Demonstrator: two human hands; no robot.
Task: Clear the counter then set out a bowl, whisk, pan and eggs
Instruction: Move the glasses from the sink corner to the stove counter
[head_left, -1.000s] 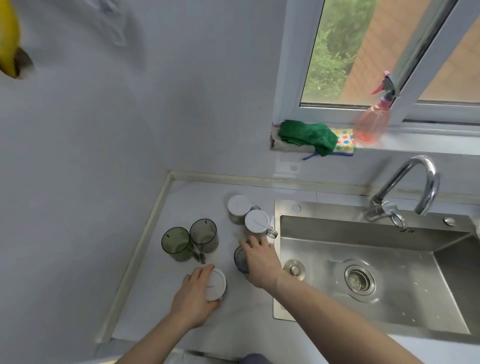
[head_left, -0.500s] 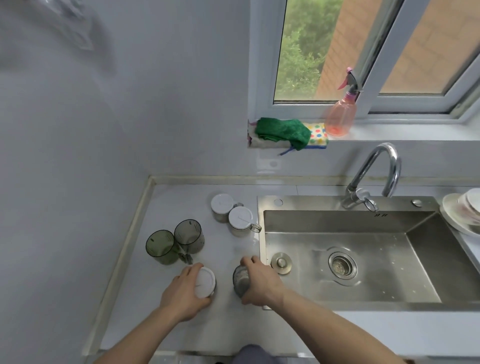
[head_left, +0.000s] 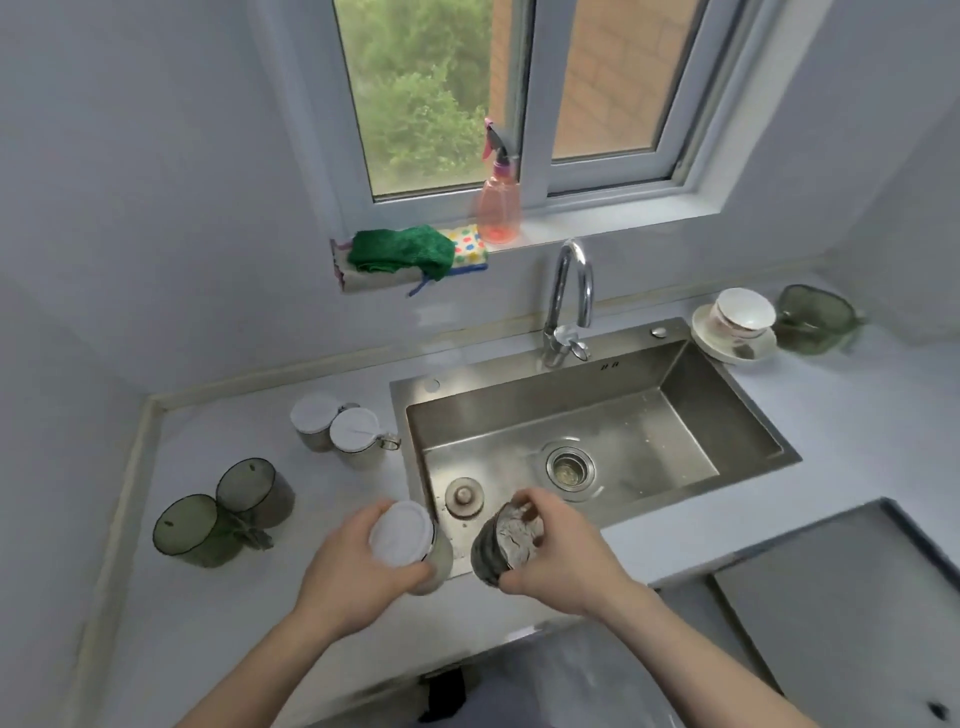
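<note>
My left hand (head_left: 348, 569) grips a jar with a white lid (head_left: 402, 535), lifted above the counter's front edge. My right hand (head_left: 563, 553) holds a dark glass jar (head_left: 501, 543) tilted toward me, just over the sink's front left corner. Two more white-lidded jars (head_left: 337, 428) stand on the counter (head_left: 218, 613) left of the sink. Two empty green cups (head_left: 223, 512) stand further left near the wall. A white bowl (head_left: 744, 312) sits on a plate at the far right, behind the sink.
The steel sink (head_left: 597, 431) fills the middle, with a plug (head_left: 464, 496) on its floor and a tap (head_left: 569, 306) behind. A green container (head_left: 815, 319) stands beside the bowl. A spray bottle (head_left: 498, 202) and green cloth (head_left: 400, 249) rest on the windowsill. A grey surface (head_left: 852, 608) lies lower right.
Both hands have lifted their jars off the counter and carried them right, toward the sink's front edge. My view has swung right, bringing the bowl and plate into sight.
</note>
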